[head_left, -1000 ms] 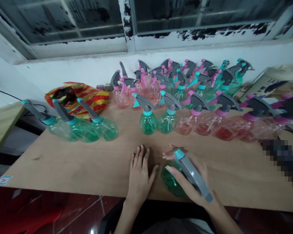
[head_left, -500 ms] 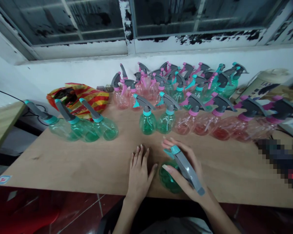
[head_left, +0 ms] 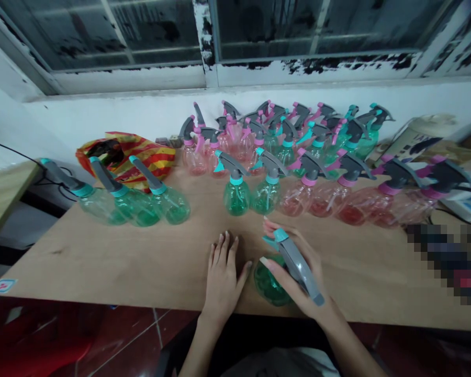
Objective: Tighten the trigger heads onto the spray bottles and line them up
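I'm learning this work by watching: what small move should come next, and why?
Perhaps move the left hand against the nearest bottle to steady it: that hand rests on the table just beside it, holding nothing, while only the right hand is around its sprayer.

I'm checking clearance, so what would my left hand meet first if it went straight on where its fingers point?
Your left hand would likely meet the green spray bottle straight ahead; exact depth is unclear.

Observed dark window panes (head_left: 267,31) at twelve o'clock in a blotched frame (head_left: 204,42), above a white wall (head_left: 133,112). Recorded a brown table (head_left: 113,267) at centre, a yellowish tabletop (head_left: 2,193) at nine o'clock and red floor tiles (head_left: 133,330) at seven.
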### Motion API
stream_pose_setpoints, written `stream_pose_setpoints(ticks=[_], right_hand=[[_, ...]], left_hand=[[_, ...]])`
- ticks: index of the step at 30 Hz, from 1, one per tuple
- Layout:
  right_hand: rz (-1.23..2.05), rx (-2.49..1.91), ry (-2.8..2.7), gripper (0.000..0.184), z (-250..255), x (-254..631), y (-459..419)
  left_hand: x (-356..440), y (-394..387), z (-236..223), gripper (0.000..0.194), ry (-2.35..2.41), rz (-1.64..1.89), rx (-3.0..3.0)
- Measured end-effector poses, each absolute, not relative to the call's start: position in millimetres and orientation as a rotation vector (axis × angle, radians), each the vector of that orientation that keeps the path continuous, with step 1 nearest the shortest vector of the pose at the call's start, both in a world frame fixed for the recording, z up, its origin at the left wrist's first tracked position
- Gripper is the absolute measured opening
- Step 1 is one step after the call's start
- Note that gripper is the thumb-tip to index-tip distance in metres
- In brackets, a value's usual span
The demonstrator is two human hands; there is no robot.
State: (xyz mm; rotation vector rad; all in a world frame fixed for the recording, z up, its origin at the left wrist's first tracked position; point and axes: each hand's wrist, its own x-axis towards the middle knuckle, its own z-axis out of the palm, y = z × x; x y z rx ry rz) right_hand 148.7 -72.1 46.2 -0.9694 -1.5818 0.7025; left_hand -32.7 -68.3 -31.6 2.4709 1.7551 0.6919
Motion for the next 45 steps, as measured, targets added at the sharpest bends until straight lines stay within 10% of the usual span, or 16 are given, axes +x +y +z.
stream_pose_setpoints(ticks=[17, 28, 45], right_hand=[[0.557, -1.065, -1.659, 0.001, 58.2, 146.6, -70.7], [0.746, -1.067, -1.504, 0.057, 44.2, 145.8, -72.3], [0.694, -1.035, -1.616, 0.047, 49.3, 143.7, -71.9]], left_hand=[[-30.2, -68.9, -31.9, 0.051, 1.766, 0.73, 2.45], [-31.0, -69.4, -29.3, 0.052, 1.758, 0.673, 2.455], [-33.5, -68.3, -31.3, 0.052, 1.745, 0.713, 2.453]])
